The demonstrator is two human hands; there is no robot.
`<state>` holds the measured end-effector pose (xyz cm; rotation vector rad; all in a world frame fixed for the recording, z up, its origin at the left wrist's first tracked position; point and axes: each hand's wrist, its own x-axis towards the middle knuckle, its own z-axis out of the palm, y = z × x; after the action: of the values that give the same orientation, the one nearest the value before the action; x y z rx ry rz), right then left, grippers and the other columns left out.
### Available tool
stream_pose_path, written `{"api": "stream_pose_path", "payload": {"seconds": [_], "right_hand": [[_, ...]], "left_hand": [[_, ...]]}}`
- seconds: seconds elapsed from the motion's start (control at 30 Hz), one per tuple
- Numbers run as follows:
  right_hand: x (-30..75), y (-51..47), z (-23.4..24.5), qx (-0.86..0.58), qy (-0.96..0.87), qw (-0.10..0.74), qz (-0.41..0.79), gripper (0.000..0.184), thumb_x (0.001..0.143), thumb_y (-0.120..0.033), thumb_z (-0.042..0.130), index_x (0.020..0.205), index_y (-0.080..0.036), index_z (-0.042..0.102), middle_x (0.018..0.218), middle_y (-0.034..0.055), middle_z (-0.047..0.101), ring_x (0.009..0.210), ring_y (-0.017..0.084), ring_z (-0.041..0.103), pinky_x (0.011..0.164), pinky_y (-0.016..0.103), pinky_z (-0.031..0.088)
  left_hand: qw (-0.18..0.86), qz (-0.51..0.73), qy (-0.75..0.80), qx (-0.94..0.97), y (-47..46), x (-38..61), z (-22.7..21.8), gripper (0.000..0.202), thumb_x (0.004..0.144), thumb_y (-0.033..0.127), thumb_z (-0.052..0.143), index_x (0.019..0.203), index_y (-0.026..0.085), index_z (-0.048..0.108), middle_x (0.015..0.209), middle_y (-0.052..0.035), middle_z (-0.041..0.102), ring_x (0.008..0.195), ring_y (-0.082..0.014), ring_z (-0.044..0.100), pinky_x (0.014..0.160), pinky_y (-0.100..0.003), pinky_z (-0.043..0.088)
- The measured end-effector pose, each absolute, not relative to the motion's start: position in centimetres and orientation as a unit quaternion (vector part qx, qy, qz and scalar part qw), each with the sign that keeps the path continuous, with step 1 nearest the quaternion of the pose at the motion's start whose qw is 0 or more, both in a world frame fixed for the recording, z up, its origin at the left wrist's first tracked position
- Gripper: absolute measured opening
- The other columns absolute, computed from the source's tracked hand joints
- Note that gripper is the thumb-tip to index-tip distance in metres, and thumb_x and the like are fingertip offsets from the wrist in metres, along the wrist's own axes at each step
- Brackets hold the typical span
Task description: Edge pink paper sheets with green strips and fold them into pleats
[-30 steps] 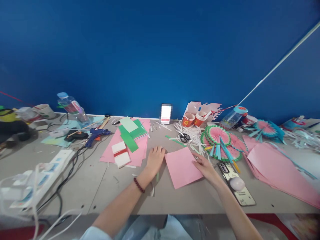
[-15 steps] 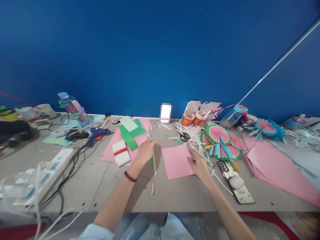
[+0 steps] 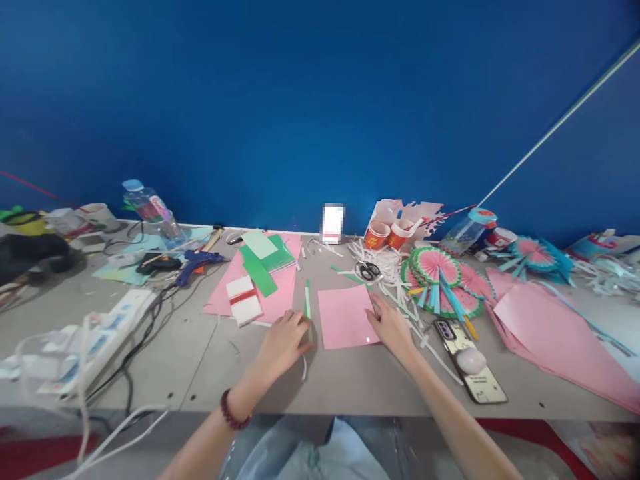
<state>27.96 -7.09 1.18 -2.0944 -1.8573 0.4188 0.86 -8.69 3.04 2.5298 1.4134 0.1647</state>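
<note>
A square sheet of pink paper (image 3: 345, 317) lies flat on the table in front of me. My right hand (image 3: 393, 325) rests at its right edge, fingers loosely bent and apart, the tips touching the paper. To the left of the sheet, my left hand (image 3: 284, 341) is low over the table. Its thumb stands apart from the bent fingers, and the fingertips reach the lower end of a thin green-and-white paper strip (image 3: 307, 299). Whether they press on the strip is hard to see. A short white curved scrap (image 3: 304, 369) lies just below that hand.
Green paper pieces (image 3: 260, 277) and a white pad with a red band (image 3: 243, 301) lie on larger pink paper at left. A glue gun (image 3: 194, 265) and power strip (image 3: 103, 343) are farther left. Scissors (image 3: 367, 271), paper fans (image 3: 437, 280) and a phone (image 3: 473, 363) are at right.
My left hand has come down toward me, away from the green paper, to the strip's lower end. The pink square and my right hand have shifted slightly left.
</note>
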Motion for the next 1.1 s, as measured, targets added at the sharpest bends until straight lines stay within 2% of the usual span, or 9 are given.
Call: {"api": "stream_pose_path", "payload": {"seconds": [0.2, 0.4, 0.57, 0.7, 0.83, 0.97, 1.03, 1.1], "right_hand": [[27.0, -6.3, 1.4, -0.731, -0.653, 0.126, 0.151, 0.048, 0.085, -0.028, 0.048, 0.132, -0.019, 0.05, 0.067, 0.0035, 0.066, 0.068, 0.025, 0.063, 0.057, 0.029, 0.035], [27.3, -5.4, 0.2, -0.671, -0.684, 0.216, 0.185, 0.046, 0.082, -0.025, 0.047, 0.127, -0.017, 0.054, 0.064, 0.0012, 0.063, 0.06, 0.02, 0.058, 0.059, 0.028, 0.039], [27.1, -3.0, -0.4, -0.633, -0.695, 0.297, 0.168, 0.037, 0.082, -0.026, 0.043, 0.111, -0.017, 0.064, 0.067, 0.0023, 0.063, 0.059, 0.017, 0.056, 0.061, 0.028, 0.04], [26.3, -0.9, -0.3, -0.639, -0.693, 0.289, 0.17, 0.035, 0.082, -0.027, 0.043, 0.107, -0.016, 0.065, 0.065, 0.001, 0.06, 0.06, 0.017, 0.056, 0.06, 0.026, 0.04], [25.5, 0.0, 0.3, -0.671, -0.693, 0.217, 0.15, 0.034, 0.085, -0.027, 0.046, 0.114, -0.019, 0.062, 0.075, 0.0024, 0.066, 0.069, 0.017, 0.06, 0.064, 0.026, 0.041], [25.0, -0.4, 1.9, -0.684, -0.71, 0.148, 0.079, 0.044, 0.087, -0.043, 0.049, 0.125, -0.022, 0.057, 0.089, 0.0095, 0.069, 0.086, 0.024, 0.062, 0.072, 0.03, 0.043], [24.7, -0.8, 3.2, -0.662, -0.724, 0.185, 0.058, 0.047, 0.088, -0.048, 0.049, 0.122, -0.019, 0.059, 0.101, 0.0144, 0.067, 0.099, 0.028, 0.058, 0.08, 0.035, 0.043], [24.3, -1.2, 4.6, -0.602, -0.748, 0.256, 0.11, 0.046, 0.09, -0.05, 0.043, 0.115, -0.017, 0.064, 0.108, 0.0147, 0.065, 0.107, 0.027, 0.055, 0.09, 0.037, 0.041]], "left_hand": [[0.117, 0.127, 0.488, 0.856, -9.1, 0.8, 1.2, 0.015, 0.088, 0.022, 0.053, 0.098, 0.021, 0.064, 0.1, -0.0057, 0.06, 0.097, -0.0218, 0.054, 0.084, -0.035, 0.044], [0.173, 0.224, 0.593, 0.753, -8.6, 0.2, 1.0, 0.022, 0.083, 0.012, 0.047, 0.091, 0.021, 0.065, 0.092, -0.0045, 0.067, 0.087, -0.0193, 0.06, 0.078, -0.031, 0.045], [0.31, 0.336, 0.608, 0.649, -7.0, -1.0, 0.7, 0.026, 0.078, 0.025, 0.052, 0.1, 0.02, 0.065, 0.081, -0.002, 0.066, 0.07, -0.0153, 0.06, 0.07, -0.028, 0.048], [0.361, 0.385, 0.568, 0.631, -6.2, -1.5, 1.3, 0.038, 0.075, 0.031, 0.053, 0.11, 0.018, 0.061, 0.073, 0.0004, 0.058, 0.066, -0.0138, 0.057, 0.063, -0.025, 0.047], [0.39, 0.396, 0.518, 0.65, -6.0, -1.7, 3.4, 0.04, 0.075, 0.028, 0.052, 0.113, 0.018, 0.059, 0.075, 0.0, 0.056, 0.07, -0.0134, 0.055, 0.062, -0.023, 0.044], [0.427, 0.35, 0.459, 0.696, -6.0, -1.2, 6.3, 0.025, 0.078, 0.025, 0.046, 0.094, 0.017, 0.065, 0.073, -0.0011, 0.057, 0.068, -0.0131, 0.051, 0.063, -0.024, 0.041], [0.448, 0.324, 0.413, 0.723, -5.9, -0.6, 7.7, 0.025, 0.08, 0.025, 0.046, 0.095, 0.017, 0.065, 0.083, -0.0037, 0.061, 0.076, -0.0146, 0.052, 0.07, -0.026, 0.042], [0.466, 0.298, 0.36, 0.751, -5.7, 0.2, 8.9, 0.029, 0.08, 0.023, 0.047, 0.104, 0.018, 0.062, 0.098, -0.0056, 0.062, 0.082, -0.0152, 0.052, 0.075, -0.027, 0.043]]}}
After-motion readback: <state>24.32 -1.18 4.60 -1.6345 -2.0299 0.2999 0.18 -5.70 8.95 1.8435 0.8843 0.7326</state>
